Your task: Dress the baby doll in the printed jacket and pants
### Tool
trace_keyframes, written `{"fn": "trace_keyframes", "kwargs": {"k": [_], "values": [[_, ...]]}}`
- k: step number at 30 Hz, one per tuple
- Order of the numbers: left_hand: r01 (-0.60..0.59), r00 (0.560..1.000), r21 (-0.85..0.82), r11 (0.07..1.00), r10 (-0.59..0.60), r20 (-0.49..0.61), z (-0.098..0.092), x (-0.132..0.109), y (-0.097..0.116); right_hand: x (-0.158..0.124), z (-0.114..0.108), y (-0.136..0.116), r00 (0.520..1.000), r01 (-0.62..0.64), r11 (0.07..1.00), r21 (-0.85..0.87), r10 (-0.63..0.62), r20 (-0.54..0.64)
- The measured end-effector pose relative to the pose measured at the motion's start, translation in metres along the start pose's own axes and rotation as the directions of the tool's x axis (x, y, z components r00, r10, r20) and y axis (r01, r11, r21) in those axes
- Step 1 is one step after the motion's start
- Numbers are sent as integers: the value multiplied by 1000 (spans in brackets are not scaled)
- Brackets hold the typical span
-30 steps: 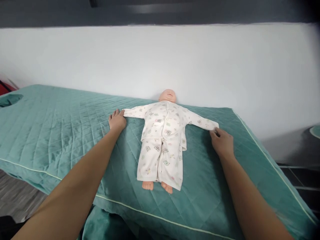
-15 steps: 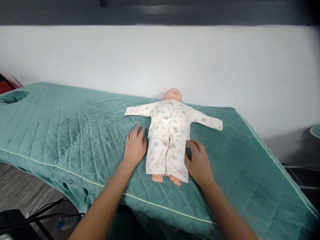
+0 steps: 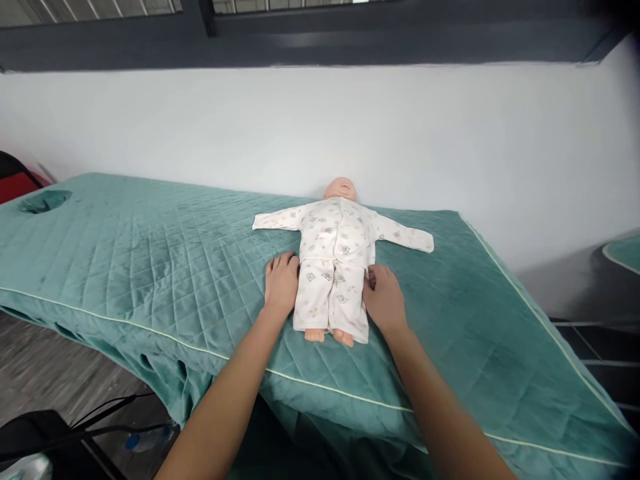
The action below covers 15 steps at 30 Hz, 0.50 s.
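- Your left hand point(image 3: 283, 283) and right hand point(image 3: 384, 297) curl at opposite sides of the white printed cloth trousers point(image 3: 330, 293); whether either grips, I cannot tell.
- The smooth peach-coloured baby doll point(image 3: 341, 189) wearing them lies face-up, head at the green quilted bed's point(image 3: 165, 247) far edge.

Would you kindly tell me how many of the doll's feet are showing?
2: one foot pokes out below the trousers on the picture's left, the other foot on its right. Each is partly covered by cloth.
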<state>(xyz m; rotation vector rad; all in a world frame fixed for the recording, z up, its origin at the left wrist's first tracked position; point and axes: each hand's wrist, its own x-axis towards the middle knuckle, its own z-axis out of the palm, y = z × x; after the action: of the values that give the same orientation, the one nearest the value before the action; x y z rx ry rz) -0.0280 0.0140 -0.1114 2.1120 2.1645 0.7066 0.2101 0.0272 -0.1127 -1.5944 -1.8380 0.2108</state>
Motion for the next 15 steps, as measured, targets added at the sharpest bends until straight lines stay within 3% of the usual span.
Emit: {"fn": "trace_keyframes", "kwargs": {"k": [6, 15], "values": [[87, 992, -109, 990, -96, -84, 0, -5, -6, -9, -7, 9, 996, -35, 990, 133, 46, -81], [97, 993, -82, 992, -101, -56, 1, -4, -6, -9, -6, 8, 991, -97, 986, 137, 109, -83]]}}
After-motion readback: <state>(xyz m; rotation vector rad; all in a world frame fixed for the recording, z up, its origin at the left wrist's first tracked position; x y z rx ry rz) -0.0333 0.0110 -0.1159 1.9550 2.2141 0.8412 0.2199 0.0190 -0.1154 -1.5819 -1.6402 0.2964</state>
